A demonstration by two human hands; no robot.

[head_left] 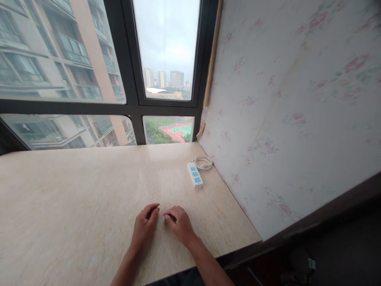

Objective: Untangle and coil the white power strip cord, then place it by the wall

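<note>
Both of my hands rest close together over the beige stone-look windowsill, with a narrow gap between them. My left hand is loosely curled, its thumb drawn in near the fingers, and nothing shows in it. The fingers of my right hand are bent in too, thumb against the index finger, with no object visible there. Beyond my right hand, and nearest to it, lies a white power strip with blue socket faces. Its pale cord is coiled behind it, beside the wall. Neither hand touches the strip.
Dark-framed windows rise along the sill's far edge, with buildings and a sports court outside. A wall with floral paper bounds the sill on the right. The sill's front edge drops to a dark area at lower right.
</note>
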